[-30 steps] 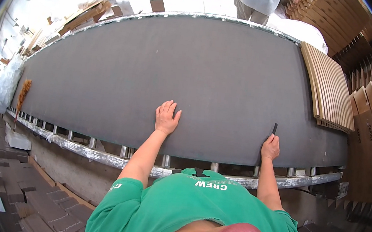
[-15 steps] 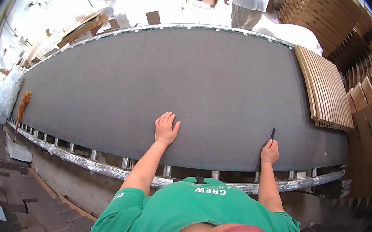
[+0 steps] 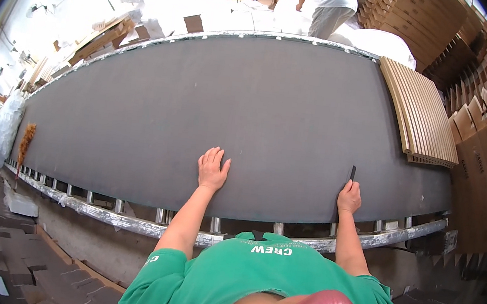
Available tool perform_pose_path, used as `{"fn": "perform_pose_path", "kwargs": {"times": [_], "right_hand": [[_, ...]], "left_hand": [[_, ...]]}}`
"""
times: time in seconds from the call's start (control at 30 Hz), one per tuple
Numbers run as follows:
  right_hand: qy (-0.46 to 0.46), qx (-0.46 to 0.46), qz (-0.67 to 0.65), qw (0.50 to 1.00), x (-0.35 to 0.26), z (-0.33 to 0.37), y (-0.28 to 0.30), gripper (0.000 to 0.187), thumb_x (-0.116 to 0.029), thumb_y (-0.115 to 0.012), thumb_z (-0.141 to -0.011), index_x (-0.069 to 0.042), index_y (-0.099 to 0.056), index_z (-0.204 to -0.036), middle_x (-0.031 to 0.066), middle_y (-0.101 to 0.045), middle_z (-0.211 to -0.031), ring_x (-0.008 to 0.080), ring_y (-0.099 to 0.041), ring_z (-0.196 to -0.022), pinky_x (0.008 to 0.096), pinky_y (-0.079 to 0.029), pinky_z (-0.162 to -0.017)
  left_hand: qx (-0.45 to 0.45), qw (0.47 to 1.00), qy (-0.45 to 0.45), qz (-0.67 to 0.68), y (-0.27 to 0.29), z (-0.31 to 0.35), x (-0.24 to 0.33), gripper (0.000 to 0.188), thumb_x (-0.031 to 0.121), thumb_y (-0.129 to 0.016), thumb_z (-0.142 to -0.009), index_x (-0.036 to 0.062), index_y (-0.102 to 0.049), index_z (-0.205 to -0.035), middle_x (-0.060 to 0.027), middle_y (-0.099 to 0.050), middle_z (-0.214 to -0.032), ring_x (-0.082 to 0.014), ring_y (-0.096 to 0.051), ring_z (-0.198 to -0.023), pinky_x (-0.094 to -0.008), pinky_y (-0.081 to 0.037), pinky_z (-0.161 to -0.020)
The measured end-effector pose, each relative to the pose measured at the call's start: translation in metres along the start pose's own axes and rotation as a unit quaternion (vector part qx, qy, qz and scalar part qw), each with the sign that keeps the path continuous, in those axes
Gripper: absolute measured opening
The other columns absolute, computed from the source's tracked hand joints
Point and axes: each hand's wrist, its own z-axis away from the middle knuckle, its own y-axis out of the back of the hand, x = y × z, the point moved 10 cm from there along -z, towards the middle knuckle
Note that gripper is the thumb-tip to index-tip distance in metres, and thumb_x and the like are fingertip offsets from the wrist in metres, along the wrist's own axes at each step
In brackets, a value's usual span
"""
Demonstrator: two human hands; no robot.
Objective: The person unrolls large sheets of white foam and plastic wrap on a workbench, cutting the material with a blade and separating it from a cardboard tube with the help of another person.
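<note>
A large dark grey sheet (image 3: pixel 272 107) stretches across a roller frame before me. My left hand (image 3: pixel 213 170) lies palm down near its front middle, fingers stretched out and holding nothing. Farther right, my right hand (image 3: pixel 349 197) is closed around a slim black stick-like tool (image 3: pixel 353 172). The tool's free end points away from me over the sheet; its lower part is hidden in my fist, so its exact kind cannot be made out.
Slatted tan boards (image 3: pixel 419 112) are stacked on the sheet's right end. A brown feather duster (image 3: pixel 26 142) lies at the left end. Metal rollers (image 3: pixel 215 225) line the front rail (image 3: pixel 127 221). Cardboard (image 3: pixel 483 179) stands at right. Beyond the far edge, a person (image 3: pixel 332 9) leans over white bundles.
The person across the sheet has gone from standing upright to leaning over, an arm reaching left. The whole view has shifted slightly. My hands keep nearly the same place and pose.
</note>
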Motion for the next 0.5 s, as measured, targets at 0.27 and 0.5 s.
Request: {"fn": "perform_pose_path", "kwargs": {"times": [0.27,0.5], "right_hand": [[0.002,-0.005,-0.004,1.000,0.0038,0.0022,-0.0038,0.027,-0.036,-0.043,-0.094,-0.010,-0.048,-0.087,0.0117,-0.062,-0.081,0.0387,-0.059,-0.073,0.0509,-0.046,-0.060],[0.006,-0.003,-0.004,1.000,0.0034,0.0008,-0.0024,0.027,-0.036,-0.044,-0.094,-0.010,-0.048,-0.086,0.0119,-0.061,-0.080,0.0385,-0.059,-0.072,0.0504,-0.046,-0.059]], "left_hand": [[-0.003,1.000,0.002,0.001,-0.0012,0.0025,-0.0031,0.037,0.030,-0.062,-0.084,0.0065,-0.059,-0.112,-0.0090,-0.054,-0.122,-0.0251,-0.046,-0.119,-0.0419,-0.033,-0.100],[0.008,1.000,-0.001,-0.003,0.0037,0.0020,0.0016,0.035,0.029,-0.062,-0.084,0.0069,-0.059,-0.111,-0.0083,-0.054,-0.122,-0.0250,-0.047,-0.118,-0.0415,-0.033,-0.100]]}}
